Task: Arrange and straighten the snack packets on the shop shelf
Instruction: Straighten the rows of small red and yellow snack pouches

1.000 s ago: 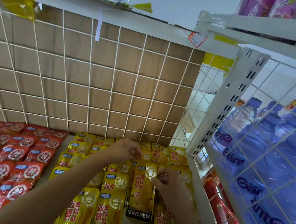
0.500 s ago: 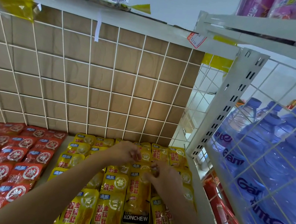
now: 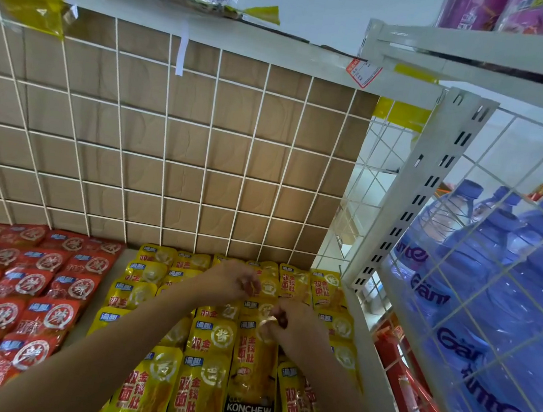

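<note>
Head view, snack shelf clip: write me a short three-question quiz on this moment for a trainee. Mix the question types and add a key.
1. True or false: the red packets lie to the right of the yellow packets.
2. What is stocked at the far right of the view? A. water bottles B. tin cans C. egg cartons
3. Fill in: the right hand pinches the top of the packet whose black bottom band reads ____.

Key: 1 false; 2 A; 3 KONCHEW.
</note>
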Motion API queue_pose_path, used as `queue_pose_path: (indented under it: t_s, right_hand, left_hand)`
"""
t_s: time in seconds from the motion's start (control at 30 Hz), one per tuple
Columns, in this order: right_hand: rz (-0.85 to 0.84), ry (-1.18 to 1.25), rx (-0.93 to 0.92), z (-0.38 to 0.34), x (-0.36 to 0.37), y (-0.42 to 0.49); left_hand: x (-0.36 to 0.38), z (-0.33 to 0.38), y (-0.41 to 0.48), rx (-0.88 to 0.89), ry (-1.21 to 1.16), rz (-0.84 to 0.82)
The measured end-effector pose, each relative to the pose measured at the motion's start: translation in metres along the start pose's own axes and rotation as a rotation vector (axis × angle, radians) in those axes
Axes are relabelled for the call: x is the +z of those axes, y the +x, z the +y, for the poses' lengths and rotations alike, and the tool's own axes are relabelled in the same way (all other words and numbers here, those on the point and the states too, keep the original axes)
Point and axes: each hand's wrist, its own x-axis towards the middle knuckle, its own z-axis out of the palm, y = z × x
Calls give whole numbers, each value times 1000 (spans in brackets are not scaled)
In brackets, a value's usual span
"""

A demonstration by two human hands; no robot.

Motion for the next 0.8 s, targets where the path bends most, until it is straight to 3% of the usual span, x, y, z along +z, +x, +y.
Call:
queue_pose_path:
  t_s: [0.13, 0.3, 0.5, 0.63, 0.8]
  right_hand:
    - [42, 73, 57, 1, 1, 1]
    - [-50, 117, 55, 4, -2, 5]
    - [-53, 86, -10, 5, -3, 7]
    - [-55, 77, -34, 4, -3, 5]
    - [-48, 93, -25, 0, -6, 1]
  left_hand:
    - [1, -2, 1, 0, -24, 11]
    - [2, -3, 0, 6, -54, 8]
    - [-4, -13, -2, -58, -247, 82]
    - [-11, -19, -4, -40, -121, 56]
    - [-20, -16, -4, -9, 160, -130]
